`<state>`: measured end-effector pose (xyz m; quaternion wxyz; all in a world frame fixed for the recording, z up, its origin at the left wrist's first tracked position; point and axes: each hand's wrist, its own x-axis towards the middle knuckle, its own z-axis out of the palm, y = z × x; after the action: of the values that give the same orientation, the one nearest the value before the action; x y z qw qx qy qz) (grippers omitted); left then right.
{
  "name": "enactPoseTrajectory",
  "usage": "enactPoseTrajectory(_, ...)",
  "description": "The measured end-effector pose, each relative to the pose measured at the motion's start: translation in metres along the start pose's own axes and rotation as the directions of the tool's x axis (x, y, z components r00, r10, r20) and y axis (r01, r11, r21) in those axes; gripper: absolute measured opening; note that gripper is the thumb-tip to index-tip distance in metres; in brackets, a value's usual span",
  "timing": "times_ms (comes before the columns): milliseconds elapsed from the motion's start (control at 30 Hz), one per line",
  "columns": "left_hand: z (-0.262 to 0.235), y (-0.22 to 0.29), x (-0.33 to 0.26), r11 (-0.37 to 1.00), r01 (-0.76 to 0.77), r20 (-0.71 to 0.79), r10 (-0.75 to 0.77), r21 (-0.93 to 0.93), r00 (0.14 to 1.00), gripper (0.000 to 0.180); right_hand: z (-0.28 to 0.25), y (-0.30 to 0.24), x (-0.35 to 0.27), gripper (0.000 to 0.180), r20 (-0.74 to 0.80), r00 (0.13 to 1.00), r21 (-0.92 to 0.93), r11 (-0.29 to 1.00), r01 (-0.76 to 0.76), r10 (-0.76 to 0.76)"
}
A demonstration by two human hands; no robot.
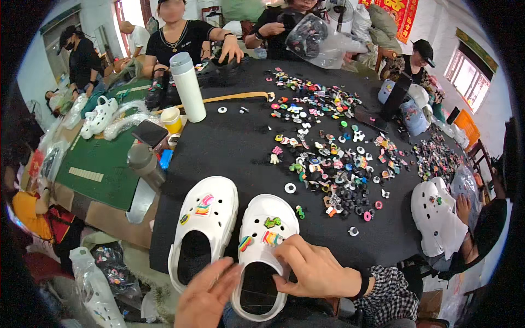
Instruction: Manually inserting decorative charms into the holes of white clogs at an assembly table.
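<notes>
Right hand (314, 268) pinches a small charm, apparently, against the smooth white foam clog (262, 251). Left hand (205, 298), fingers spread, steadies its heel on the black cloth desk (240, 142).

We see a black table cloth (235, 142) strewn with small coloured shoe charms (328, 158), densest right of centre. A tall white flask (187, 86) stands upright near a yellow cup (171, 119) and a dark phone (149, 133). A green mat (101, 158) lies left, with a bagged pair of white clogs (98, 116) on it. Another white clog pair (435, 216) sits at the right edge. Other people sit round the far side; one holds a clear plastic bag (314, 38).
</notes>
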<state>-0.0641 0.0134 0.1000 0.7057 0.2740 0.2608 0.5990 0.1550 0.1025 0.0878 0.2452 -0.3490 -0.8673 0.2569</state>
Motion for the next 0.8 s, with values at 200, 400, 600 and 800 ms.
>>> enactPoseTrajectory(200, -0.015, 0.007, 0.007, 0.976, -0.214, -0.226, 0.219, 0.049, 0.949, 0.053, -0.005, -0.005, 0.018, 0.042, -0.047, 0.993, -0.310, 0.947, 0.090, -0.109)
enactPoseTrajectory(400, -0.020, 0.004, 0.035, 0.994, -0.099, -0.338, 0.080, -0.041, 0.938, 0.038, -0.008, 0.010, 0.027, 0.026, -0.128, 0.953, -0.384, 0.900, 0.207, -0.274)
enactPoseTrajectory(600, -0.071, -0.016, 0.067, 0.994, -0.106, -0.172, 0.107, 0.013, 0.979, 0.042, -0.004, 0.022, 0.051, 0.023, -0.217, 0.918, -0.487, 0.852, 0.193, -0.331)
enactPoseTrajectory(800, -0.052, -0.013, 0.055, 0.948, -0.131, -0.109, 0.103, -0.290, 0.989, 0.015, -0.003, 0.035, 0.052, 0.025, -0.213, 0.945, -0.249, 0.949, 0.194, -0.249)
